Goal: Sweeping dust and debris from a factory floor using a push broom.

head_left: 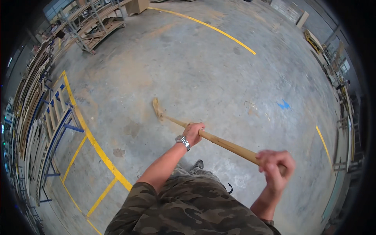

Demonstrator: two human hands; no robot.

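A long wooden-handled broom (229, 145) slants across in front of me. Its narrow, tan head (157, 109) is down at the concrete floor, ahead and to the left; bristles cannot be made out. Wrapped round the middle of the handle is my left hand (192, 133), with a silver watch at the wrist. Farther right and nearer to me, my right hand (276, 167) grips the top end of the handle, its fingers slightly blurred. One of my dark shoes (199, 164) shows below the left hand.
Yellow lines (96, 145) mark the grey floor (188, 74), which has dusty patches and a blue paint mark (283, 104). Racks of long boards (43, 129) with blue supports line the left side. A metal trolley (98, 33) carries wood at the far left. Equipment stands along the right.
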